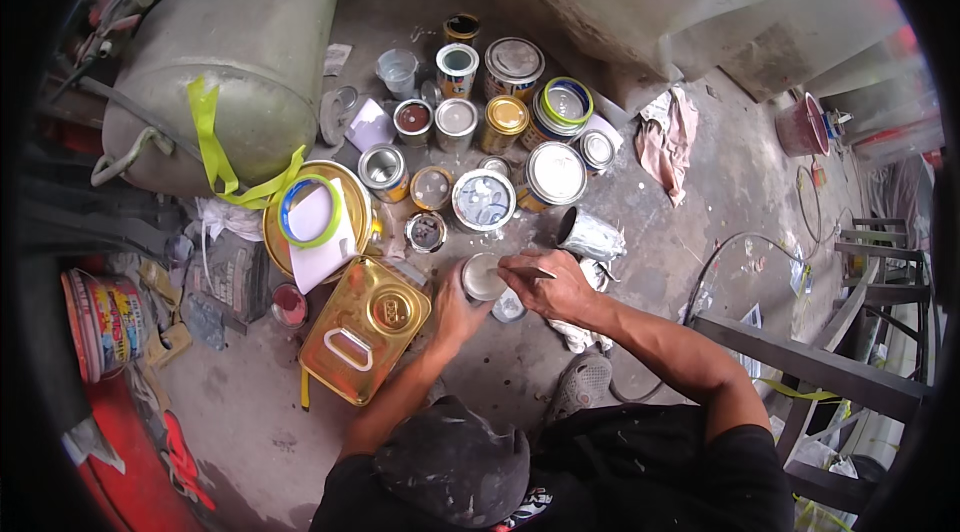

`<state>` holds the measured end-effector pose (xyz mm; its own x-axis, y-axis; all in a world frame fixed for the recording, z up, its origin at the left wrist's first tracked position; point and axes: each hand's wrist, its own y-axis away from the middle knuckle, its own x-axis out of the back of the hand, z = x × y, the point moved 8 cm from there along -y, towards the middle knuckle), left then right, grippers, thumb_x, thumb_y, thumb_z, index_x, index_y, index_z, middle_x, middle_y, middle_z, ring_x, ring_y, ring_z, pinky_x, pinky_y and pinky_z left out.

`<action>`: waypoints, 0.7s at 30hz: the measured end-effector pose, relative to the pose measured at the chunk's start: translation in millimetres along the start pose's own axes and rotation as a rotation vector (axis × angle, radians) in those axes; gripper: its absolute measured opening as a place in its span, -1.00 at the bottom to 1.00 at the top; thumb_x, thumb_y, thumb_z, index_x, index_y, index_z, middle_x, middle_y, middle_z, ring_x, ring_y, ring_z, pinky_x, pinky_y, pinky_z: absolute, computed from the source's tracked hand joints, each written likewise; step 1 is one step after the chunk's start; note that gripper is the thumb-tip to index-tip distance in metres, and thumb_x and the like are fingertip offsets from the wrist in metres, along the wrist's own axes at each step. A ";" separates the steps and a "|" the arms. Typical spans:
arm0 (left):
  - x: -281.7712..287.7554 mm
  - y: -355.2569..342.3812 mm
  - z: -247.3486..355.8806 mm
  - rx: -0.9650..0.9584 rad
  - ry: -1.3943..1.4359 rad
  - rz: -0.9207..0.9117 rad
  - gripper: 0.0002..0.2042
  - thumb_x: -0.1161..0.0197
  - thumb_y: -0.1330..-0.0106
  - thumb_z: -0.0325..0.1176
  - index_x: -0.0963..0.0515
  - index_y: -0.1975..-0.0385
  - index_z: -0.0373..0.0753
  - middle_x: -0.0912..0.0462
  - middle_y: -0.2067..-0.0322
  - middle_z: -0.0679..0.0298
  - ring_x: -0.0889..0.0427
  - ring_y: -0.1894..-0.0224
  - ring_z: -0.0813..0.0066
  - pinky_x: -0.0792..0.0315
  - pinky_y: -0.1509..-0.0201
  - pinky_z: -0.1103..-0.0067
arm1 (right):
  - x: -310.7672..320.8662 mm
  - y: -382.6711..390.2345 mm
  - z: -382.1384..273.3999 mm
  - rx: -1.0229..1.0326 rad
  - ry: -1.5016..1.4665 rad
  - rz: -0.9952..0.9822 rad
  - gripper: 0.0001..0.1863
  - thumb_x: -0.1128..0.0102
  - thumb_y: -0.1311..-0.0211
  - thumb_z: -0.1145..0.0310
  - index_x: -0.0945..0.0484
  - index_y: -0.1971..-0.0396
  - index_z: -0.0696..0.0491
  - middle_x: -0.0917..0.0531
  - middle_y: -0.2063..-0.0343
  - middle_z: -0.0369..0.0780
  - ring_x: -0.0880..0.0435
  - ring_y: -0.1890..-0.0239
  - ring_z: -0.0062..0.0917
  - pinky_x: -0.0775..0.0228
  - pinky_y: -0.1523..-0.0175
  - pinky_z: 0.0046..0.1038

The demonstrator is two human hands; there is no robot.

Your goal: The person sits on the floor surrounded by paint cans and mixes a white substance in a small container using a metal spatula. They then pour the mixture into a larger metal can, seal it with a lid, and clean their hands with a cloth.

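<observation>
My left hand (457, 317) is wrapped round a small cup (481, 275) with pale, whitish contents. My right hand (552, 290) grips a flat stick (543, 272), one end at the cup's rim or inside it; I cannot tell which. Just behind stands an open can of pale grey paint (483, 199). A gold rectangular tin (355, 342) lies beside my left forearm, and a small round lid (508, 311) is on the floor under the cup. A dented silver can (590, 235) lies on its side beyond my right hand, near a white rag (578, 334).
Several paint cans (514, 67) cover the floor ahead. A grey tank (210, 92) stands at the left. At the right are metal frames (840, 372), a hose (715, 257) and a bucket (800, 127); a pink cloth (665, 142) lies farther back.
</observation>
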<state>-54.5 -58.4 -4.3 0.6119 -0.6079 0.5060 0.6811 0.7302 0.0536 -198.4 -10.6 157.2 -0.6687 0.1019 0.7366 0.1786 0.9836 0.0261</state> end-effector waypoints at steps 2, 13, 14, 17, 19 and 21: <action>15.4 17.4 11.8 -0.013 -0.056 0.111 -0.21 -0.53 -0.18 -0.20 -0.27 -0.38 -0.26 -0.51 -0.19 -0.09 -0.61 -0.17 0.01 -0.46 -0.25 0.19 | 5.1 -2.2 -7.0 0.027 0.004 0.017 -0.81 -0.31 -0.35 0.33 -0.74 0.18 0.11 -0.78 0.30 -0.06 -0.77 0.31 -0.12 -0.63 0.27 -0.24; 72.7 144.5 -5.7 -0.269 -0.519 -0.088 -0.64 -0.42 -0.19 -0.13 -0.66 0.09 -0.16 -0.58 -0.11 0.04 -0.55 -0.17 0.00 -0.40 -0.27 0.15 | 3.1 -1.8 0.4 0.095 -0.046 0.001 -0.84 -0.30 -0.28 0.39 -0.73 0.19 0.08 -0.75 0.35 -0.08 -0.73 0.37 -0.10 -0.57 0.31 -0.18; 75.3 140.3 -2.7 -0.221 -0.540 -0.097 -0.64 -0.41 -0.19 -0.12 -0.66 0.09 -0.15 -0.58 -0.12 0.03 -0.54 -0.19 -0.01 -0.38 -0.28 0.14 | 1.2 -2.0 -0.1 0.120 -0.075 -0.003 -0.83 -0.29 -0.26 0.39 -0.72 0.19 0.06 -0.74 0.37 -0.07 -0.72 0.38 -0.07 -0.55 0.31 -0.14; 71.9 153.1 -32.8 -0.138 -0.408 -0.169 -0.62 -0.34 -0.23 -0.10 -0.63 0.06 -0.20 -0.46 -0.23 0.05 -0.29 -0.39 0.01 -0.09 -0.49 0.05 | 3.6 -4.2 -2.9 0.035 0.009 -0.007 -0.85 -0.30 -0.27 0.38 -0.72 0.21 0.06 -0.75 0.38 -0.07 -0.72 0.38 -0.07 -0.55 0.31 -0.14; 67.8 154.6 -41.5 -0.131 -0.373 -0.156 -0.63 -0.33 -0.23 -0.12 -0.64 0.05 -0.20 -0.46 -0.22 0.06 -0.29 -0.39 0.02 -0.09 -0.49 0.05 | 3.6 -6.8 -6.5 0.047 0.026 -0.004 -0.85 -0.31 -0.27 0.37 -0.72 0.22 0.06 -0.75 0.39 -0.07 -0.73 0.38 -0.07 -0.56 0.31 -0.14; 65.5 155.6 -45.9 -0.136 -0.359 -0.145 -0.64 -0.33 -0.22 -0.14 -0.64 0.05 -0.20 -0.47 -0.22 0.07 -0.29 -0.39 0.02 -0.08 -0.50 0.05 | 2.8 -6.4 -10.0 0.062 -0.038 -0.005 -0.85 -0.31 -0.27 0.36 -0.72 0.23 0.07 -0.74 0.38 -0.06 -0.73 0.38 -0.07 -0.56 0.31 -0.14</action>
<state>110.0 1.1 -2.3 0.3429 -0.5367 0.7710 0.8116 0.5825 0.0445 -194.2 -18.1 165.8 -0.6964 0.1009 0.7105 0.1308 0.9913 -0.0127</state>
